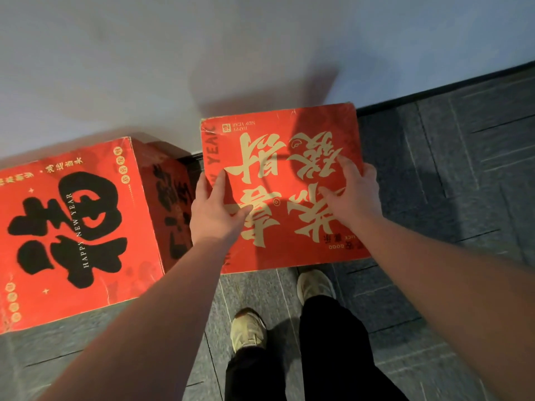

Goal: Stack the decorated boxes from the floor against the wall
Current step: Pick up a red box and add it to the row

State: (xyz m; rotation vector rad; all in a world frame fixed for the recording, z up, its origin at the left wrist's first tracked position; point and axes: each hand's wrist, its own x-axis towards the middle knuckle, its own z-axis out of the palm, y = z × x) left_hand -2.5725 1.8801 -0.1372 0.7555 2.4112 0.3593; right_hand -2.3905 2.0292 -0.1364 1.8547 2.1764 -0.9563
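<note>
A red box with gold characters (278, 157) is held above the floor, close to the wall. My left hand (215, 211) grips its left edge, thumb on the top face. My right hand (354, 192) grips its right edge, thumb lying across the top. To the left stands a larger red box with black characters (75, 227) against the wall, its top face towards me. Another red box with black print (170, 198) sits lower, between the two; only its side shows.
A pale wall (202, 53) runs across the top, meeting dark grey carpet tiles (448, 169) at a dark skirting strip. My feet in light shoes (249, 328) and dark trousers stand just below the held box. Open carpet lies to the right.
</note>
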